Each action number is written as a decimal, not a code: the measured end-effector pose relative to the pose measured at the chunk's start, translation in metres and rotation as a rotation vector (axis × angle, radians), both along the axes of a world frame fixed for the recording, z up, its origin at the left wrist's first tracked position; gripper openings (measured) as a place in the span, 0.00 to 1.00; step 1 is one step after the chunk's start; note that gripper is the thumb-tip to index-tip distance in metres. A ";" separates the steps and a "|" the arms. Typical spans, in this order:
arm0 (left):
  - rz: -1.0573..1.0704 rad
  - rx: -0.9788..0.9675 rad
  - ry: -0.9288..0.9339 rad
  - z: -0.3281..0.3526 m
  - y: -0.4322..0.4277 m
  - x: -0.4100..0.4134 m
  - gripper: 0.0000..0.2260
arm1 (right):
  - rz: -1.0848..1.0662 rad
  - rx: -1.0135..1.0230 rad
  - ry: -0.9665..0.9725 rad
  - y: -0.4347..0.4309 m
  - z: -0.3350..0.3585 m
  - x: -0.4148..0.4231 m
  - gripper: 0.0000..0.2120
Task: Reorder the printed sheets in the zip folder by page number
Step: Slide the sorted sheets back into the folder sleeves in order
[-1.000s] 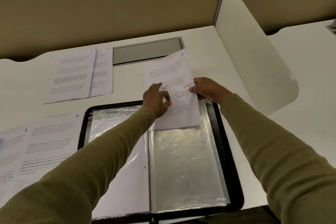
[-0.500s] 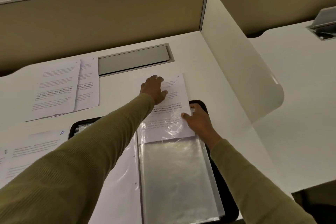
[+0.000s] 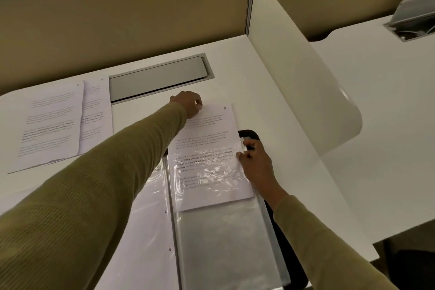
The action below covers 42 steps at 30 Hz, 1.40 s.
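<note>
White desk (image 3: 270,92): we log sheet 3 (image 3: 207,129) half inserted, long axis far-to-near; left hand (image 3: 188,106) grips its far corner, right hand (image 3: 256,165) pinches the sleeve (image 3: 223,242) mouth.

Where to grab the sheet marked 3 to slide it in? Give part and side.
Pinch the sheet at its bare top edge, from the far side: its lower half lies inside the plastic sleeve, open at the top. The left hand grips the top-left corner; the right hand pinches the sleeve's mouth.

An office or study hall: numbered cubicle partition (image 3: 141,19), white desk (image 3: 247,73) with divider (image 3: 294,77).
</note>
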State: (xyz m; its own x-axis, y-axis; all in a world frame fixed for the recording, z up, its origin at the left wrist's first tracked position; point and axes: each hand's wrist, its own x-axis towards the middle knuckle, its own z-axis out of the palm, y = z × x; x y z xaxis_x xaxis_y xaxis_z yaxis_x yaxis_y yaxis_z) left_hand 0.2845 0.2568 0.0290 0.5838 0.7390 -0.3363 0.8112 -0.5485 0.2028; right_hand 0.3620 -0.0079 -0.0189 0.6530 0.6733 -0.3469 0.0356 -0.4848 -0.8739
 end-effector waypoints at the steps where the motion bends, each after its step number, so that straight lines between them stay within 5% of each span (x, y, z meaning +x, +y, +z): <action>1: -0.004 -0.035 -0.014 0.001 0.001 -0.001 0.10 | 0.001 -0.002 0.000 0.000 0.000 0.000 0.14; 17: -0.127 -0.619 0.186 0.017 -0.041 -0.018 0.03 | -0.006 0.005 -0.042 -0.001 0.004 -0.003 0.09; 22: -0.138 -0.605 0.174 0.022 -0.064 -0.024 0.04 | -0.043 0.034 -0.033 -0.002 0.011 -0.005 0.09; 27: -0.143 -0.495 0.023 0.024 -0.084 -0.032 0.15 | -0.105 0.052 0.014 -0.002 0.018 -0.005 0.10; 33: -0.129 -0.347 -0.067 0.023 -0.105 -0.043 0.06 | -0.141 0.017 0.149 -0.005 0.027 -0.005 0.10; 42: 0.013 -0.298 -0.240 0.026 -0.127 -0.056 0.04 | 0.063 -0.097 0.100 -0.046 0.025 -0.015 0.13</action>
